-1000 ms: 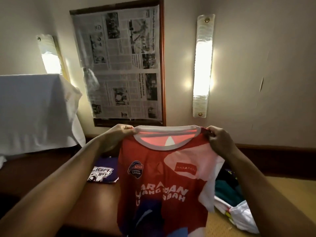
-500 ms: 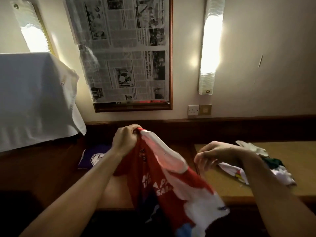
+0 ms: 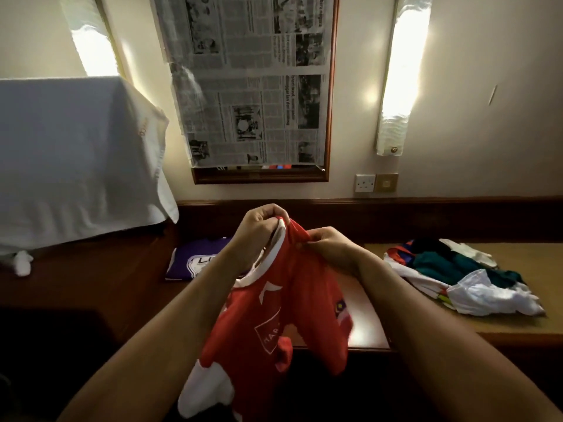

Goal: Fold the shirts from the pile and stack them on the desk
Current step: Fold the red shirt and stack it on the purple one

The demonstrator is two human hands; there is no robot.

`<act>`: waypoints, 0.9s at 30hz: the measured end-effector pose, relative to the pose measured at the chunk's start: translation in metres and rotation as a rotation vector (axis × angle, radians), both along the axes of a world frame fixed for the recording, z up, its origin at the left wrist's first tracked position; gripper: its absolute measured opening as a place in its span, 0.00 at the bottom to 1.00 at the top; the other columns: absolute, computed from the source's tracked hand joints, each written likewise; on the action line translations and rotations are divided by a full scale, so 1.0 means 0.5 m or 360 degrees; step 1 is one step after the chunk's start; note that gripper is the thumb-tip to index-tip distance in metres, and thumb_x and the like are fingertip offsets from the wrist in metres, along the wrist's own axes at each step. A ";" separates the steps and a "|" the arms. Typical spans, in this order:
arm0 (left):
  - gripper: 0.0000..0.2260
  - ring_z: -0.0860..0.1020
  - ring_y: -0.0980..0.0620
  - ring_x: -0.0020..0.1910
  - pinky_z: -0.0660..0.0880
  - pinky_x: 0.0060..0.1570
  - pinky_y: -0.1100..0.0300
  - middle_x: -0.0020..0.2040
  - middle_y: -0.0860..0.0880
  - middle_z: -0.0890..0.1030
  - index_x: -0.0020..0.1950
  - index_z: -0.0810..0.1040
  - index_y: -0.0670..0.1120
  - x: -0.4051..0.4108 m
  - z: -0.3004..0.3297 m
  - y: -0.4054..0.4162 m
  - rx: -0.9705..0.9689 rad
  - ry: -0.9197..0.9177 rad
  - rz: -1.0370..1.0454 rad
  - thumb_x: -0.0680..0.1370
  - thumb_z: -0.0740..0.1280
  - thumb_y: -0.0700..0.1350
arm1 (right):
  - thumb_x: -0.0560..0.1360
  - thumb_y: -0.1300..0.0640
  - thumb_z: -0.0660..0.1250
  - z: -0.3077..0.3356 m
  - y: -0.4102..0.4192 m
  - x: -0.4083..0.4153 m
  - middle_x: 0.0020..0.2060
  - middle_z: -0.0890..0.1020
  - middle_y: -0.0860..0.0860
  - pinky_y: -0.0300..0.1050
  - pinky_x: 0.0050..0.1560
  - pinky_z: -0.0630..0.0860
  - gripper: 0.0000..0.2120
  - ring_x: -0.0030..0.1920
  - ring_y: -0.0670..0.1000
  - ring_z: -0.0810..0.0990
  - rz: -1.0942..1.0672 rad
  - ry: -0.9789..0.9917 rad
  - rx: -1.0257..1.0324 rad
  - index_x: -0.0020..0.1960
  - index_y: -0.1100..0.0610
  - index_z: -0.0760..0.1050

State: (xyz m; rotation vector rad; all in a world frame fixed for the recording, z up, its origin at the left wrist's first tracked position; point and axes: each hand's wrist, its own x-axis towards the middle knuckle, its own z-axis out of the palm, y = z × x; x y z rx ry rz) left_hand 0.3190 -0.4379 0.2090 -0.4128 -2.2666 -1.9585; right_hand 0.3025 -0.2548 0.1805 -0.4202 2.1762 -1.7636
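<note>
Red shirt (image 3: 274, 306) between raised left hand (image 3: 259, 229) and right hand (image 3: 330, 248) (both pinching)

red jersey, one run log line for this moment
red jersey held up at collar | left hand grips | right hand grips | purple shirt folded on desk

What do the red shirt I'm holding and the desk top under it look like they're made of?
Red shirt: thin, smooth, slightly shiny knit, probably polyester sportswear; it hangs limp in soft folds, with printed logos and a white ribbed collar. Desk: wood or wood veneer, polished finish; reddish-brown and reflecting light beside the shirt. Which of the two cannot be told.
</note>
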 end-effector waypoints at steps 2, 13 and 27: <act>0.09 0.75 0.56 0.36 0.72 0.36 0.62 0.39 0.48 0.77 0.50 0.78 0.47 0.006 -0.025 -0.027 0.0061 0.0138 0.0174 0.77 0.60 0.37 | 0.75 0.64 0.68 0.016 -0.001 -0.004 0.41 0.82 0.59 0.43 0.41 0.79 0.05 0.39 0.51 0.80 -0.0075 0.0109 -0.0099 0.49 0.64 0.80; 0.15 0.74 0.61 0.32 0.71 0.35 0.61 0.34 0.55 0.79 0.37 0.77 0.47 0.019 -0.334 -0.004 -0.0820 -0.0512 -0.0071 0.70 0.62 0.58 | 0.78 0.69 0.61 0.074 0.082 -0.016 0.47 0.83 0.61 0.49 0.52 0.79 0.11 0.46 0.54 0.81 -0.0219 0.0397 -0.0018 0.48 0.60 0.81; 0.06 0.78 0.39 0.48 0.64 0.39 0.56 0.44 0.43 0.80 0.45 0.76 0.42 -0.098 -0.294 -0.001 -0.0750 -0.0108 0.0833 0.73 0.66 0.33 | 0.72 0.73 0.61 -0.016 0.374 -0.002 0.37 0.81 0.56 0.37 0.32 0.74 0.13 0.35 0.49 0.78 -0.0477 -0.0083 0.0547 0.47 0.60 0.81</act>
